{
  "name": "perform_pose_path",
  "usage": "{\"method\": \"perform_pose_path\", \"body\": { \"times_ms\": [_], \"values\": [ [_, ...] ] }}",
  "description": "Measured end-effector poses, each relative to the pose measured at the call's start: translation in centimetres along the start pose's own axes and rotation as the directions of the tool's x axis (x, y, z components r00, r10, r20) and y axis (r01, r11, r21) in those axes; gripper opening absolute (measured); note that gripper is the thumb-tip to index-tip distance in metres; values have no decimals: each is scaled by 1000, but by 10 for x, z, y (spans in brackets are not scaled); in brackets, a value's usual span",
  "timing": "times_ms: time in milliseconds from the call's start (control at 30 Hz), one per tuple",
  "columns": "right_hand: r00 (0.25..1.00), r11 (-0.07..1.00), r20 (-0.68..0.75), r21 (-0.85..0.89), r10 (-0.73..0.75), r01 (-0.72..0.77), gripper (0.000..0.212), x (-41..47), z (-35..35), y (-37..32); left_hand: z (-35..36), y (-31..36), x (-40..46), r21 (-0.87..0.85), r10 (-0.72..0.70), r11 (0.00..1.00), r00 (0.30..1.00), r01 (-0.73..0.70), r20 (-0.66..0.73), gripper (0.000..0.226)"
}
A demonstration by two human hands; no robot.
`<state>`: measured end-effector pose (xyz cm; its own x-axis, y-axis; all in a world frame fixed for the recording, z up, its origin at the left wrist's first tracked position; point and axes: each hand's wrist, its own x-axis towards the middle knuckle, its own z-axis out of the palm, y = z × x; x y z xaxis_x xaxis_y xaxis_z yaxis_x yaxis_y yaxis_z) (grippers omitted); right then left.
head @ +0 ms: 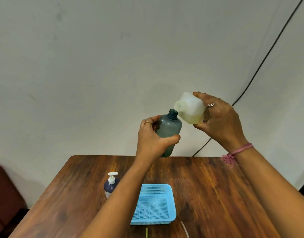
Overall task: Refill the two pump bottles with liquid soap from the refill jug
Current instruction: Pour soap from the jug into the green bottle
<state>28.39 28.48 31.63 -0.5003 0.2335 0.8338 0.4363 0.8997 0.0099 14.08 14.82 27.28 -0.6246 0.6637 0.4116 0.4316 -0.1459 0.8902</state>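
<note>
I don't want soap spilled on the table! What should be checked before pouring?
1. Grey bottle cap off: ok, neck is open.
2. Left hand grip on the bottle: ok, fingers wrap its body.
3. Refill jug cap off: ok, spout is open.
4. Right hand grip on the jug: ok.
5. Spout lined up over the neck: not ok, it sits beside and above it.
6. Soap flowing yet: cannot tell; none visible.

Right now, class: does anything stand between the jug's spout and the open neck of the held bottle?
Nothing visible does. The refill jug, tilted in the right hand, has its spout just above the uncapped grey bottle held by the left hand.
</note>
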Motion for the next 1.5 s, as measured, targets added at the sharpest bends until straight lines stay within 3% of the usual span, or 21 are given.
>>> {"method": "perform_pose_path", "body": {
  "times_ms": [1500],
  "values": [
    [994,991,-4,-78,-105,105,76,7,-5,-1,-1,1,-5,-40,7,999,1000,-6,7,73]
  ]
}}
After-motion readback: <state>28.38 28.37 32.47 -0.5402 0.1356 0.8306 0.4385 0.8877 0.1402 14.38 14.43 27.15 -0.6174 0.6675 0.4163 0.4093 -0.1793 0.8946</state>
